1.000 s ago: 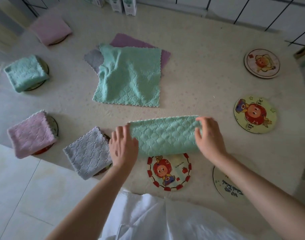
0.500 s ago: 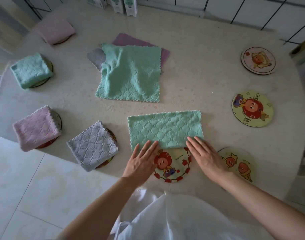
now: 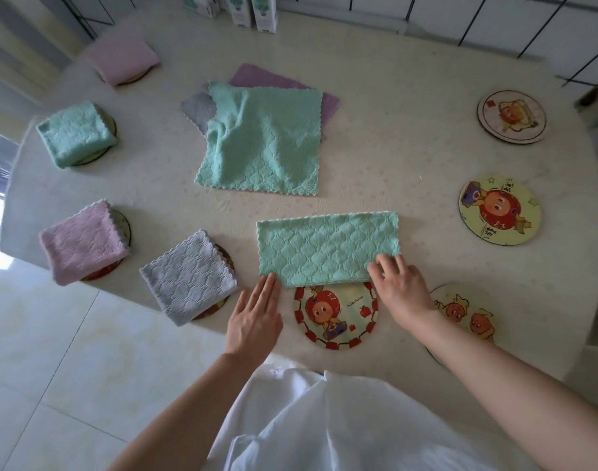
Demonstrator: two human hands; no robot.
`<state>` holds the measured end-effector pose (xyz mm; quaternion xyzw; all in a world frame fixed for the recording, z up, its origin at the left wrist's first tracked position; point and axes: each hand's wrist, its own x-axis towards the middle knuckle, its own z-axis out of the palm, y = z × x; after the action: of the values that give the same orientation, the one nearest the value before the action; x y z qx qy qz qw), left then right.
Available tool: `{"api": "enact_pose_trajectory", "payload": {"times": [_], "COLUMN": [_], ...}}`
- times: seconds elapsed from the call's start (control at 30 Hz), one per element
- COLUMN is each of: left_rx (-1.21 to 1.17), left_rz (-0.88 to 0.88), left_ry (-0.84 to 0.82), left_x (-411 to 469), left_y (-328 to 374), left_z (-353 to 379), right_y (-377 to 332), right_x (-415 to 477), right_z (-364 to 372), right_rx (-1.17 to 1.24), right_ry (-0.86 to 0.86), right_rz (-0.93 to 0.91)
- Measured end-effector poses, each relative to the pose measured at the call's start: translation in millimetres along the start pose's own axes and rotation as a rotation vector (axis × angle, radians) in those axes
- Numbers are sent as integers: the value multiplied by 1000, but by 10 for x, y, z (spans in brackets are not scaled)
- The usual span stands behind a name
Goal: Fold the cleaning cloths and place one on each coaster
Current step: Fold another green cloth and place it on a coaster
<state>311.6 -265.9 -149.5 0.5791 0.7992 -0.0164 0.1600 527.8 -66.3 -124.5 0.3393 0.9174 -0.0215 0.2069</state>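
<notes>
**Half-folded green cloth now flat, hands shifting to its near corners**

Head view. A second ago both hands held the ends of the green cloth (image 3: 328, 248) as it was doubled over; half a second ago they lay flat along its near edge. Now the cloth rests as a long rectangle at lower centre of the frame, its near edge overlapping the top of the red-bordered coaster (image 3: 336, 316). The left hand (image 3: 255, 317) lies open with fingers together, its tips touching the cloth's lower left corner. The right hand (image 3: 401, 288) has its fingers curled on the lower right corner; it looks like a pinch, though I cannot tell whether the fabric is actually gripped. My reading is that the first fold is done and the second one, end over end, comes next, before the cloth goes onto the coaster just below it.

As for the coasters and their loads: along the left of the frame, four carry folded cloths, namely a pink cloth (image 3: 122, 59) at upper left, a green one (image 3: 75, 132) below it, another pink one (image 3: 83, 243) at middle left, and a grey cloth (image 3: 188, 277) just left of the hands. Three coasters on the right are bare: upper right (image 3: 511, 115), middle right (image 3: 499, 210), and lower right (image 3: 465, 311), partly hidden by the right forearm. A pile of unfolded cloths (image 3: 263, 147) waits at upper centre on the table (image 3: 392, 96): green on top, with purple and grey beneath.
</notes>
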Motion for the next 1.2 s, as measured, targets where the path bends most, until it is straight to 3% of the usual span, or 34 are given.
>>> {"api": "enact_pose_trajectory", "payload": {"times": [0.37,0.43,0.57,0.77,0.93,1.2], "left_rx": [116,97,-28,-176,-226,-199], "left_rz": [-99,15,361,370,454,407], "left_ry": [-4,18,73,88,127,213], "left_x": [522,595,521,329,196,-21], "left_y": [136,295,632,671,541,496], "left_z": [-186,-241,-211,-104,-22,87], "right_y": [11,-79,-270,-302,-165,-59], "right_x": [-141,-277,-511,-599,-380,-76], "right_z": [-276,-323,-431,-494,-310,-207], "right_rx": [239,328,575,795,657,374], "right_ry": [344,365,276,240,225,-121], "right_rz": [-38,-113,-213,-281,-306,-446]}}
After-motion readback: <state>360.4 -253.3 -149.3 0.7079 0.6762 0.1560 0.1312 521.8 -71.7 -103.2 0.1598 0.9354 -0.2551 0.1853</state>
